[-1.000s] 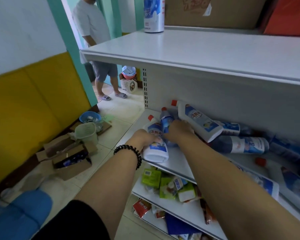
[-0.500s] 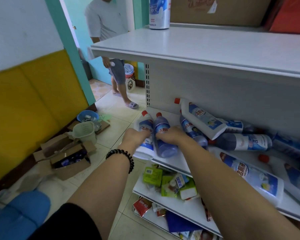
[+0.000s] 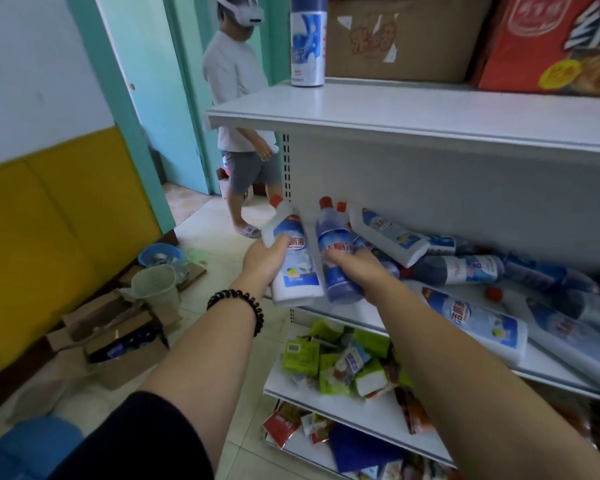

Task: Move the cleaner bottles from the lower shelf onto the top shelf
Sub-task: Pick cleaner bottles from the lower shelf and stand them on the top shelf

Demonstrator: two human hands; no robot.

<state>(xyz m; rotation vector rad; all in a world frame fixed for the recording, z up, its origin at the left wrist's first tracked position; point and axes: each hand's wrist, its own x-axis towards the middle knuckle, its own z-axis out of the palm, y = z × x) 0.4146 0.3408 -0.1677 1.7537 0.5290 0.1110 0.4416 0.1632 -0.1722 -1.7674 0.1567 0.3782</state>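
Observation:
My left hand [image 3: 262,263] grips a white cleaner bottle [image 3: 295,268] with a red cap, held nearly upright in front of the lower shelf [image 3: 551,370]. My right hand [image 3: 359,266] grips a blue cleaner bottle [image 3: 336,251] with a red cap right beside it. Several more cleaner bottles [image 3: 465,268] lie in a heap on the lower shelf to the right. The top shelf [image 3: 430,112] is a white board above, with one blue and white bottle [image 3: 307,43] standing at its left end.
A brown cardboard box [image 3: 402,36] and a red box [image 3: 548,43] stand at the back of the top shelf. Green packets [image 3: 329,358] fill the shelf below. A person [image 3: 239,109] stands in the doorway. Open boxes [image 3: 118,337] and a cup lie on the floor at left.
Both hands have lifted their bottles up and off the lower shelf's left end. The person in the doorway has stepped closer to the shelf unit.

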